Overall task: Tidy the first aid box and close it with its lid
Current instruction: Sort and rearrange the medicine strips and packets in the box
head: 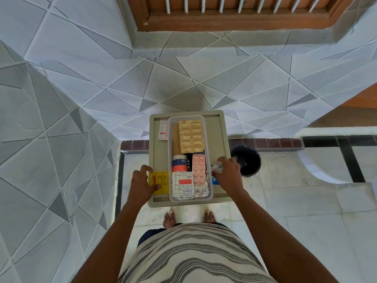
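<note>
At the bottom of the frame we see our own torso in a striped top, two bare feet on pale floor tiles, and both arms reaching up toward the centre.

Just above the feet stands a small beige bench with a raised rim. A clear plastic box, lidless, sits lengthwise on it at the centre of the frame.

Our left hand, lower left of the box, pinches a yellow packet that lies on the bench just outside the box wall. Our right hand, at the box's right edge, has its fingers curled around a small crinkled wrapper, with something blue showing beneath the palm.

Inside the box, nearest us, lie a white foil strip with a red patch and a pink blister pack. Above them is a tape roll, then a gold blister pack at the far end. A red-and-white strip lies on the bench at the box's upper left.

A dark bin stands on the floor to the right. Grey patterned wall tiles fill the upper frame.

We judge the tidying is midway: loose items are still being gathered. Next, each held item must go into the box, then the far strip. We see no lid anywhere in view.
</note>
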`<state>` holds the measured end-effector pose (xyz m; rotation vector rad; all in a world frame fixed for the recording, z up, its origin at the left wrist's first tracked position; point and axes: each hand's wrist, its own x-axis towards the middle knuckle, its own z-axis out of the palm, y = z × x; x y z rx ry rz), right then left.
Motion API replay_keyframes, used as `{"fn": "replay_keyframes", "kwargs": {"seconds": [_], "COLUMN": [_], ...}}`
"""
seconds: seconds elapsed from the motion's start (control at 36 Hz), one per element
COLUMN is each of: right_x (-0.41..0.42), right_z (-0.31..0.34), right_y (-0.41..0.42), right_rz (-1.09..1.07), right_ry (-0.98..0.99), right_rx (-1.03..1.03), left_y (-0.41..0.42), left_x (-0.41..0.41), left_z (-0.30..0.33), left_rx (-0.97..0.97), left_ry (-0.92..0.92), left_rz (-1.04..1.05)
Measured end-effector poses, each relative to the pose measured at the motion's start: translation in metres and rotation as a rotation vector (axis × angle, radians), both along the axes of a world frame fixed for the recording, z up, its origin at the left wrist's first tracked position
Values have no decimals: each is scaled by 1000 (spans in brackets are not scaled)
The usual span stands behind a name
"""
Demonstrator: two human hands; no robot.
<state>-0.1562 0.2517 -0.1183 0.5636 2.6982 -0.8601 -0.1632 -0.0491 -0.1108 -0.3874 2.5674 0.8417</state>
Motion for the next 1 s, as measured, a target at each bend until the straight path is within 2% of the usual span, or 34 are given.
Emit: {"fn": "replay_keyframes", "kwargs": {"seconds": [0.11, 0.28, 0.42, 0.61, 0.75, 0.89, 1.0], "right_x": [-10, -16, -12, 1, 10, 8, 2], "right_z": [-3, 7, 19, 38, 47, 50, 59], "right_y": [2, -2, -2, -6, -19, -32, -38], "right_rz": [-8, -71, -181, -324, -321, -248, -216], "right_ry": [21, 51, 94, 294, 446, 498, 539], "right_rx": [31, -68, -169, -274, -311, -354, -347], "left_y": [0, -3, -5, -23, -36, -29, -14], "left_x": [0, -5, -8, -13, -17, -30, -42], "left_z": [-3, 1, 3, 6, 20, 43, 60], "left_rx": [-10, 36, 132, 317, 357, 553, 667], "left_ry": [5, 13, -4, -60, 61, 97, 140], "left_rz": [6, 15, 84, 198, 261, 396, 410]}}
